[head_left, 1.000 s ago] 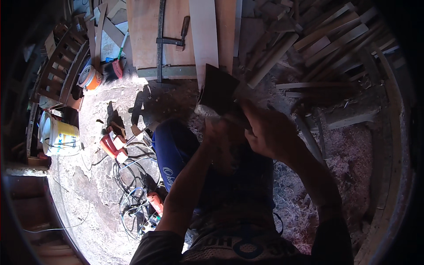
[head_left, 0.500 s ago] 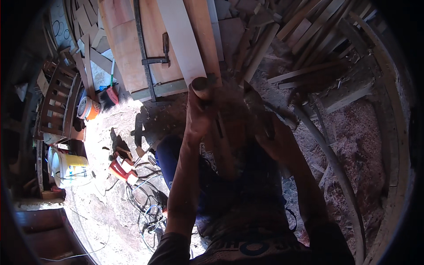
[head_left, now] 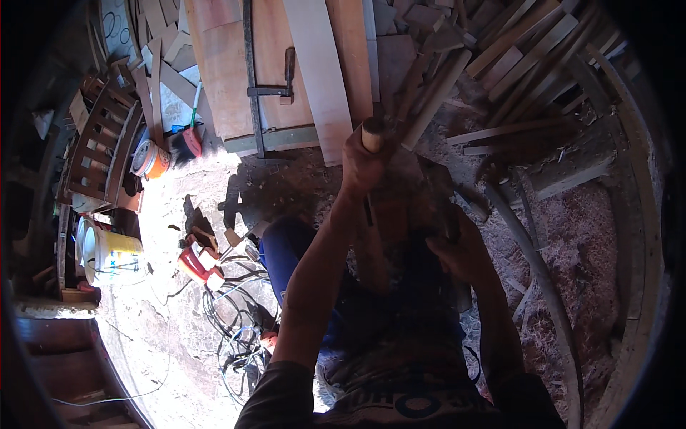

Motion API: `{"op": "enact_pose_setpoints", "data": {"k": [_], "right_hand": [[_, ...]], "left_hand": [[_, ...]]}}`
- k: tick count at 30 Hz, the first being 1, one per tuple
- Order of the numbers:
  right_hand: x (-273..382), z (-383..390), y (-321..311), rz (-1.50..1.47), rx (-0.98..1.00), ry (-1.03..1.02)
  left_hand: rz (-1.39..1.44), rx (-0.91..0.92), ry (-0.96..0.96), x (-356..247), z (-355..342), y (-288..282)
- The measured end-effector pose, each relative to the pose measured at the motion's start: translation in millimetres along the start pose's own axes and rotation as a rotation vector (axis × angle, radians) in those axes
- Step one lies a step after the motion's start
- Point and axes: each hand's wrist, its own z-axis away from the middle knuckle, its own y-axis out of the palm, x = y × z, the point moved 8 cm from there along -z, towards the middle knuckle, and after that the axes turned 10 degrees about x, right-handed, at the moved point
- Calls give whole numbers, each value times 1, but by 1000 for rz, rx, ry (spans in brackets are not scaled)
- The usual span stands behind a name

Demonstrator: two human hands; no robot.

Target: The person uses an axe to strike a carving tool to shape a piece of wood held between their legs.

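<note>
My left hand is closed around a round-ended wooden piece, its pale end pointing up between thumb and fingers. Below that fist, a long wooden piece with a dark slot runs toward my lap, between my legs. Whether it is one with the held piece I cannot tell. My right hand, in shadow to the right, is closed on the handle of a dark tool with a flat, blade-like part. Dim light hides its exact kind. The blade-like part lies right of my left fist, apart from it.
Ahead lie wide boards with a bar clamp. Timber offcuts are piled at the far right. A bent pole crosses shavings. On the left are a red-handled tool, tangled cables, a brush and buckets.
The whole view has shifted a little to the right. My left hand has moved right with the wooden piece, past the pale board's end. My right hand and its tool have come lower, toward me.
</note>
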Motion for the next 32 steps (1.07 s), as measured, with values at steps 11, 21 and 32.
{"op": "enact_pose_setpoints", "data": {"k": [11,21,32], "right_hand": [[11,-8,2,360,-30,-155],[170,-34,13,810,-280,-642],[49,-45,8,697,-56,-360]], "left_hand": [[58,44,-12,56,8,-7],[177,106,-130,63,14,-5],[84,69,-26,61,23,-5]]}}
